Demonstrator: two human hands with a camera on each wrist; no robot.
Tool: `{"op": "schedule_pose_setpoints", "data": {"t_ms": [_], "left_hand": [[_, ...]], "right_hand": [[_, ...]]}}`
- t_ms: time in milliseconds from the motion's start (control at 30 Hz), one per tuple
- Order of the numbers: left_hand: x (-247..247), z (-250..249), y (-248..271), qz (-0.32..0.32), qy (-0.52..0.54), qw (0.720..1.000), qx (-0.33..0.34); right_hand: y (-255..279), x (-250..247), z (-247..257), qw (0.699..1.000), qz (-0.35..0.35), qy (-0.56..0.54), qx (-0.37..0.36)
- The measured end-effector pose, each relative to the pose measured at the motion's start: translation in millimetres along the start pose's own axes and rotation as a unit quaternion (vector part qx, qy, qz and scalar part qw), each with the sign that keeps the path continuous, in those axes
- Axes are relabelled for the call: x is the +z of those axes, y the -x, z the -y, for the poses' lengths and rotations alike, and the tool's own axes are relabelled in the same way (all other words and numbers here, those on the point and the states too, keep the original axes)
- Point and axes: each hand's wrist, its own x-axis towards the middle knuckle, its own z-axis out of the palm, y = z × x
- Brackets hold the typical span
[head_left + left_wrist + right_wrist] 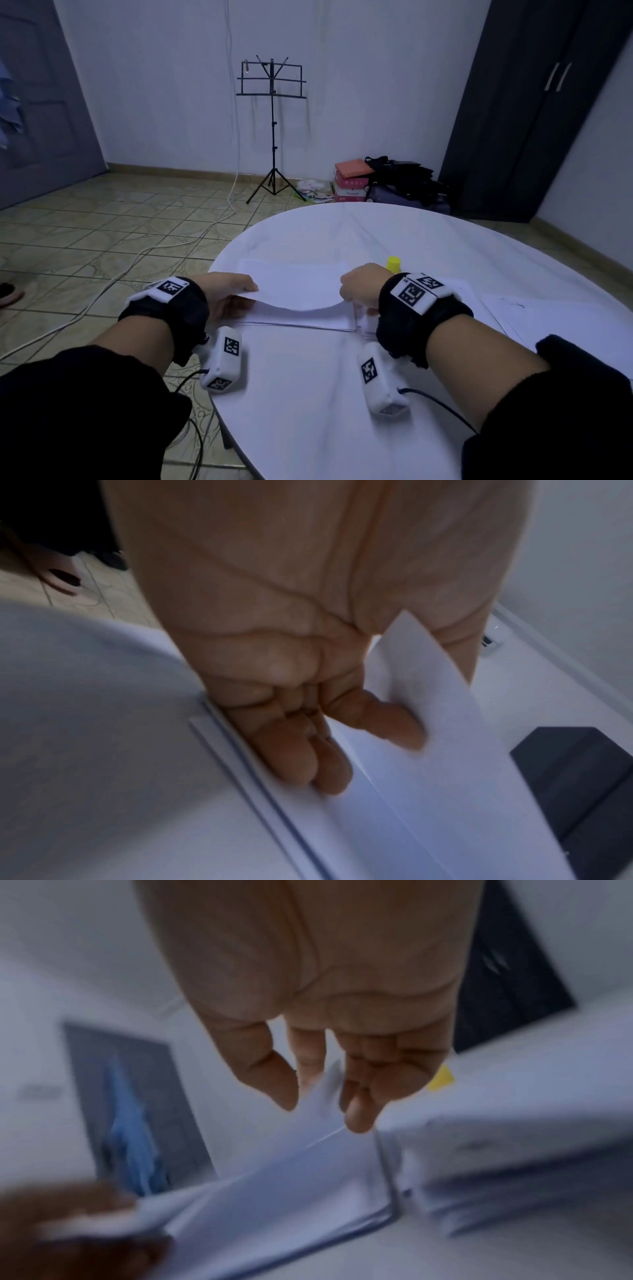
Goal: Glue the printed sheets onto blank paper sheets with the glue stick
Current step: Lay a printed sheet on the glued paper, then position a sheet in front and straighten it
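Glue stick behind right hand — music stand beyond.

Music stand — dark wardrobe; pink boxes

Glue stick just behind rt hand

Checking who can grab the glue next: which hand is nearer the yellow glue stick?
Right. The right hand pinches the lifted sheet just in front of the glue stick; the left hand holds the sheet's opposite end, farther away.
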Motion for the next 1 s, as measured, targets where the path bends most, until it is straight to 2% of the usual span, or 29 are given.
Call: {"op": "schedule_pose_setpoints", "data": {"t_ms": [67,133,200,267,333,433,533,633,800,1000], "left_hand": [[3,0,4,-0.019,-0.024,1.000,0.001],[7,-1,6,-0.042,-0.055,0.998,0.011],[13,-5,12,-0.065,-0.137,0.988,0.029],[24,-11,26,-0.076,-0.279,0.956,0.045],[34,-16,40,-0.079,-0.374,0.922,0.061],[50,-21,60,-0.048,-0.400,0.911,0.090],[68,-18,81,-0.047,-0.428,0.887,0.165],[90,-9,107,0.007,-0.445,0.873,0.197],[132,10,136,0.088,-0.556,0.804,0.193],[171,28,147,0.153,-0.584,0.783,0.150]], "right_hand": [[13,-2,7,1.000,0.007,0.011,0.004],[17,3,-1,1.000,-0.022,0.018,-0.010],[25,5,-9,0.999,-0.031,-0.005,-0.032],[36,7,-19,0.998,-0.048,-0.029,-0.027],[45,9,-32,0.998,-0.041,-0.044,-0.022],[68,7,-53,0.997,-0.049,-0.055,-0.021],[95,7,-82,0.998,-0.039,-0.045,-0.001],[128,6,-112,0.999,-0.030,-0.042,0.004],[178,12,-164,0.997,0.014,-0.056,0.048],[206,14,-204,0.992,0.045,-0.061,0.105]]}}
